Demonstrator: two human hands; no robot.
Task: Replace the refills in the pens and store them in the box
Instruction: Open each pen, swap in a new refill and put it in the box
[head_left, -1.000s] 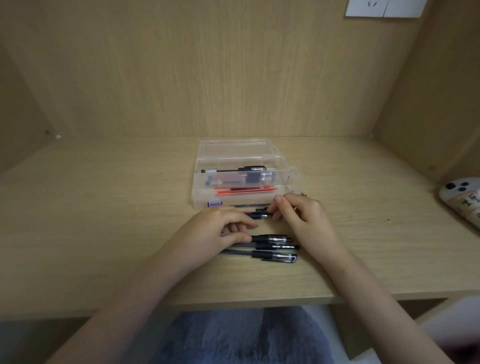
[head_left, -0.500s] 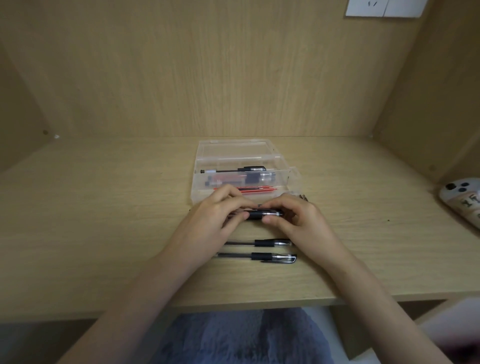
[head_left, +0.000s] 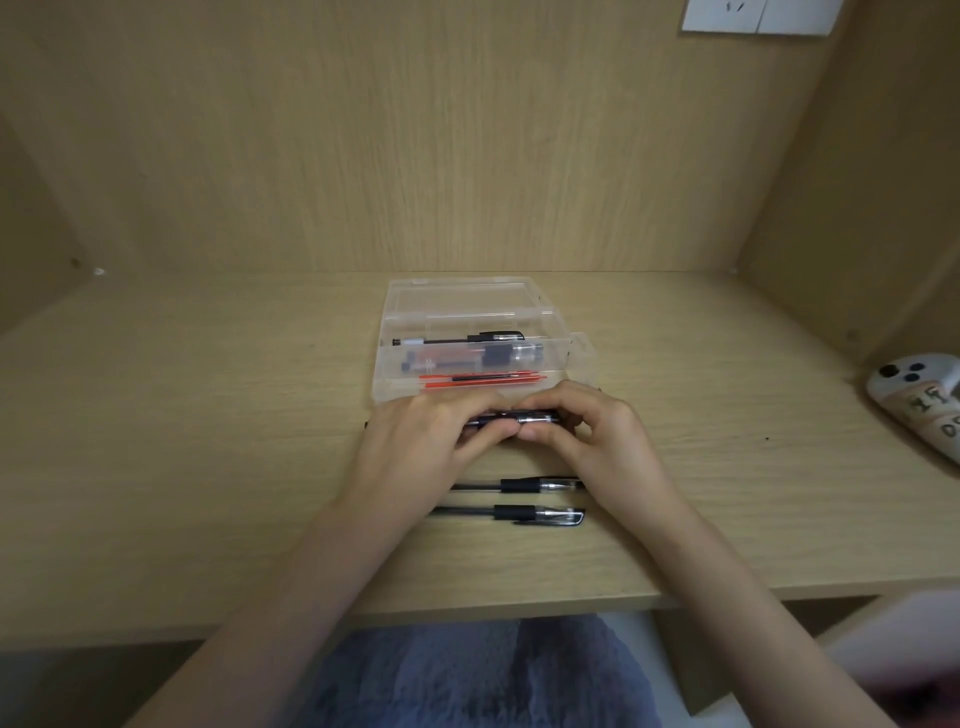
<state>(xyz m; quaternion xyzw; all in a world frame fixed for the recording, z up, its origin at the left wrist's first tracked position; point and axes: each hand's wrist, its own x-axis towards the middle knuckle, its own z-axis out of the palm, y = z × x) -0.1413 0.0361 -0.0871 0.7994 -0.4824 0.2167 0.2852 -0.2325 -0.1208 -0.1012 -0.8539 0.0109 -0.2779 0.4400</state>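
Both hands hold one black pen (head_left: 519, 418) level, just in front of the clear plastic box (head_left: 470, 306). My left hand (head_left: 421, 452) grips its left part, my right hand (head_left: 597, 441) pinches its capped right end. Two more black pens lie on the desk nearer me, one pen (head_left: 519, 486) between my wrists and another pen (head_left: 511, 514) below it. Inside the open box lie red refills (head_left: 483, 380), a black pen (head_left: 462, 340) and a bundle of pens (head_left: 478, 357).
The wooden desk (head_left: 208, 441) is boxed in by wooden walls at the back and both sides. A white object with black dots (head_left: 919, 400) lies at the right edge. The desk's front edge runs just below my forearms.
My hands lifted one pen from the group on the desk and brought it up in front of the box. Two pens stay on the desk where three lay.
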